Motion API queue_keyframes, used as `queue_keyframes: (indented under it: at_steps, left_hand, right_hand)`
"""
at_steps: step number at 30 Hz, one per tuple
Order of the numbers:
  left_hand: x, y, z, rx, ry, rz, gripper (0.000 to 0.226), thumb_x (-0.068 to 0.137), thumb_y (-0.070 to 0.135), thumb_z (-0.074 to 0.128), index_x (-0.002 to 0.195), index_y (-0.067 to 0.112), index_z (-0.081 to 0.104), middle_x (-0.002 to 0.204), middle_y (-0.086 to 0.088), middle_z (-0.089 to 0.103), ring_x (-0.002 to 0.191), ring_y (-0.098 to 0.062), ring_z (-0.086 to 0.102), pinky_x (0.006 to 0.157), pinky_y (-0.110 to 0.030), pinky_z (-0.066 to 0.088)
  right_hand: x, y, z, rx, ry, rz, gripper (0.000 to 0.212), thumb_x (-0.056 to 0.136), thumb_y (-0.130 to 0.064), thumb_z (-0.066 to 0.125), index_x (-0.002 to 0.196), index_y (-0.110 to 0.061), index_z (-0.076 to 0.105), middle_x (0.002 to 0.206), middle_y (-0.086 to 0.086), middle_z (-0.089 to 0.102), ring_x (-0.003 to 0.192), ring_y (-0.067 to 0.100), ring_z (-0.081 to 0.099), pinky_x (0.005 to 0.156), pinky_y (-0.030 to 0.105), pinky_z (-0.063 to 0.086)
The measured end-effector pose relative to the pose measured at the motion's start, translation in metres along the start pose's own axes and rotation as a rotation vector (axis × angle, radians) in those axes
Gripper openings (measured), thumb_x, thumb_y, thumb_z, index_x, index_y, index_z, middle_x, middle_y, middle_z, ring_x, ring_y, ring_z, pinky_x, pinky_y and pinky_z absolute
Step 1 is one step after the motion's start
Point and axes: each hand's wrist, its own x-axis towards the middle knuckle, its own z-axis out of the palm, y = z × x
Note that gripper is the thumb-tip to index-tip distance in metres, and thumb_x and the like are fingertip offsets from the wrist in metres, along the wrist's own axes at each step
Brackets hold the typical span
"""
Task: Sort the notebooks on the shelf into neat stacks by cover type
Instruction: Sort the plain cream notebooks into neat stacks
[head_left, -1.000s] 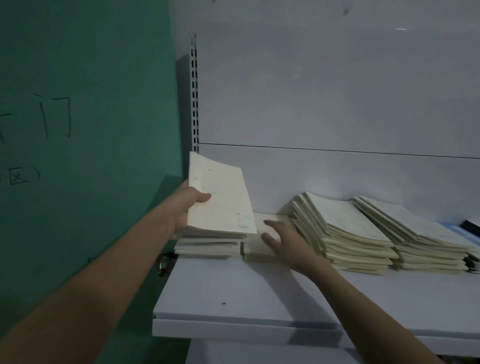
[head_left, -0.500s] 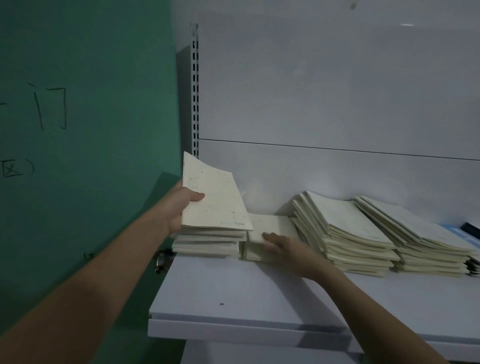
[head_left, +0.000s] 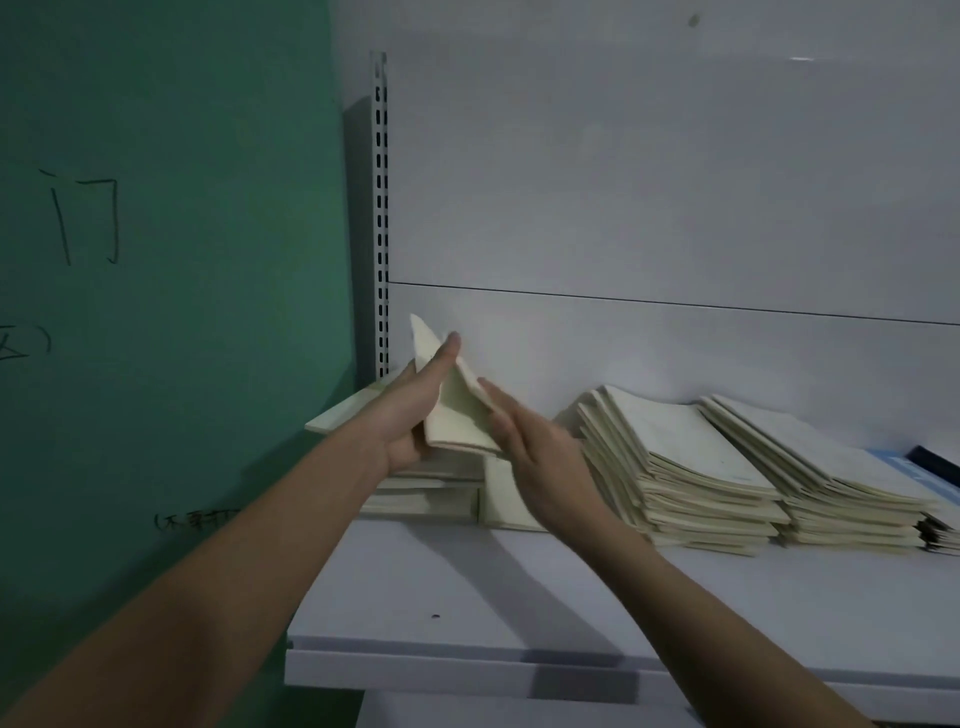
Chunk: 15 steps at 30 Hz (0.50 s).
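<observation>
A cream notebook (head_left: 457, 415) stands steeply tilted between my two hands, above the leftmost low stack (head_left: 426, 501) on the white shelf (head_left: 519, 613). My left hand (head_left: 410, 415) holds it from the left, thumb lying up its near face. Behind that wrist another cream notebook (head_left: 340, 414) sticks out flat to the left. My right hand (head_left: 530, 447) touches the raised notebook's right edge with straight fingers. Below it sits a short cream stack (head_left: 501, 501). Two taller slumped cream stacks (head_left: 680, 467) (head_left: 831, 483) lie further right.
A blue-covered notebook (head_left: 930, 475) and a dark one (head_left: 935, 457) peek out at the far right. A slotted metal upright (head_left: 381, 208) marks the shelf's left end, next to a green wall (head_left: 182, 260). The white back panel stands close behind the stacks.
The notebook in my left hand has swung from a gentle slope to nearly upright. My right hand left the short middle stack and rose to the notebook's right edge.
</observation>
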Motion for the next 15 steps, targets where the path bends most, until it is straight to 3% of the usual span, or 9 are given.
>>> queue_keyframes:
  at_steps: [2, 5, 8, 10, 13, 15]
  left_hand:
    - [0.000, 0.000, 0.002, -0.051, -0.013, 0.016, 0.042, 0.088, 0.030, 0.070, 0.126, 0.017, 0.056, 0.091, -0.010, 0.073, 0.066, -0.023, 0.072, 0.051, -0.032, 0.056]
    - [0.002, -0.003, -0.006, -0.070, 0.034, 0.031, 0.042, 0.092, 0.007, 0.061, 0.130, 0.021, 0.053, 0.104, -0.011, 0.071, 0.081, -0.027, 0.071, 0.053, -0.035, 0.056]
    - [0.002, -0.004, -0.017, -0.085, 0.066, 0.047, 0.043, 0.094, 0.004, 0.053, 0.132, 0.023, 0.051, 0.111, -0.010, 0.069, 0.092, -0.028, 0.068, 0.054, -0.035, 0.056]
    - [0.000, -0.004, -0.022, -0.101, 0.089, 0.059, 0.043, 0.095, 0.003, 0.051, 0.134, 0.021, 0.049, 0.109, -0.008, 0.069, 0.090, -0.026, 0.067, 0.052, -0.035, 0.057]
    - [0.000, -0.005, -0.031, -0.127, 0.140, 0.060, 0.043, 0.095, 0.004, 0.050, 0.134, 0.022, 0.048, 0.105, -0.007, 0.068, 0.087, -0.026, 0.066, 0.051, -0.039, 0.057]
    - [-0.002, -0.005, -0.035, -0.127, 0.145, 0.055, 0.043, 0.095, 0.005, 0.050, 0.134, 0.023, 0.047, 0.108, -0.009, 0.067, 0.090, -0.028, 0.065, 0.052, -0.042, 0.057]
  right_hand:
    - [0.000, 0.000, 0.004, -0.081, -0.079, -0.060, 0.044, 0.102, -0.045, 0.036, 0.145, -0.037, 0.040, 0.148, -0.015, 0.044, 0.132, 0.001, 0.041, 0.100, 0.015, 0.036]
    - [0.002, 0.003, -0.001, -0.021, -0.178, -0.090, 0.044, 0.101, -0.046, 0.035, 0.144, -0.039, 0.041, 0.151, -0.017, 0.036, 0.138, -0.004, 0.029, 0.112, 0.018, 0.025]
    - [0.003, 0.021, -0.001, 0.137, 0.010, 0.080, 0.043, 0.103, -0.044, 0.029, 0.137, -0.033, 0.052, 0.141, -0.014, 0.051, 0.128, 0.000, 0.043, 0.104, 0.020, 0.033]
    - [0.004, 0.040, 0.002, 0.073, 0.119, 0.213, 0.038, 0.105, -0.035, 0.032, 0.134, -0.025, 0.055, 0.135, -0.007, 0.056, 0.123, 0.008, 0.049, 0.096, 0.021, 0.036]
    - [-0.002, 0.070, 0.006, -0.181, -0.066, 0.324, 0.038, 0.103, -0.031, 0.042, 0.137, -0.016, 0.051, 0.138, 0.004, 0.054, 0.127, 0.020, 0.049, 0.092, 0.024, 0.036]
    - [-0.013, 0.080, 0.008, -0.299, -0.285, 0.330, 0.053, 0.099, -0.044, 0.047, 0.144, -0.016, 0.042, 0.147, 0.004, 0.044, 0.134, 0.022, 0.041, 0.104, 0.029, 0.033]
